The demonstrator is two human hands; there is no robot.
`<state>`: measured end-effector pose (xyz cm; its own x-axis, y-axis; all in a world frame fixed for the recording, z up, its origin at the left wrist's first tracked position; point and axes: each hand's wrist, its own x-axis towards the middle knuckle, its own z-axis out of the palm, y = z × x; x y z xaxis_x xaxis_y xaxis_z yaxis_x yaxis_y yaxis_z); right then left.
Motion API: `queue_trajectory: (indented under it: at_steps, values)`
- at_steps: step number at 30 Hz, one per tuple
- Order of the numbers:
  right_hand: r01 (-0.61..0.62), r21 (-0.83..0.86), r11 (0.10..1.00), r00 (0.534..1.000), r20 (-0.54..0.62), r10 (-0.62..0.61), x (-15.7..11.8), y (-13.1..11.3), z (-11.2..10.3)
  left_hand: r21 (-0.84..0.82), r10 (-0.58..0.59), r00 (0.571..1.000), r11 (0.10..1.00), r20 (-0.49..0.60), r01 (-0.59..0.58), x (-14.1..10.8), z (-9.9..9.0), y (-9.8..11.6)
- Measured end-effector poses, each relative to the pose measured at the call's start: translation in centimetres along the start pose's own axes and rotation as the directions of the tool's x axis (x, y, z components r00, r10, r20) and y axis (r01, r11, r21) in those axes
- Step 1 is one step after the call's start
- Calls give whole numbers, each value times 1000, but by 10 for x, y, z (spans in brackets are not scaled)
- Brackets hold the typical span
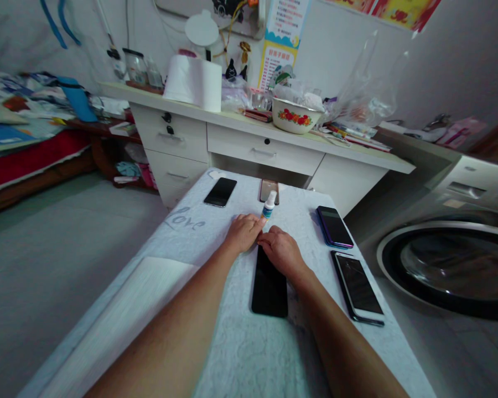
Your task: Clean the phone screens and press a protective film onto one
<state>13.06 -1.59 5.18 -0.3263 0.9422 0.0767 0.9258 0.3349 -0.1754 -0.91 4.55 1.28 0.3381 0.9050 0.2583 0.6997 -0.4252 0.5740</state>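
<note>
My left hand (244, 232) is closed around the lower part of a small white-capped spray bottle (269, 205), which stands nearly upright with its cap showing above my fingers. My right hand (283, 250) is right beside it, fingers curled together, over the far end of a black phone (269, 287) lying on the pale tablecloth (240, 354). What my right fingers hold, if anything, is hidden. Just behind the bottle lies a brownish phone or case (269, 189).
A dark phone (221, 192) lies at the far left. Stacked phones (334, 226) and a white phone (360, 284) lie along the right edge. Beyond are a white desk (265, 145) with a floral bowl (294, 116) and paper roll (193, 83), and a washing machine (465, 193).
</note>
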Motion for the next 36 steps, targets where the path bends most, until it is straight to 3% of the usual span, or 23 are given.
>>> queue_trajectory:
  at_steps: [17, 30, 36]
  values:
    - [-120, -9, 993, 992, -48, 119, 4, 4, 2, -15, 56, 998, 998, -11, -56, 0, 0, -1]
    - [-212, -31, 977, 977, -32, 211, -4, 11, -4, -18, 37, 999, 999, 2, -37, 0, 0, 0]
    - [-184, -45, 982, 983, -35, 183, -2, 5, 0, 9, 57, 998, 998, -1, -57, 0, 1, -1]
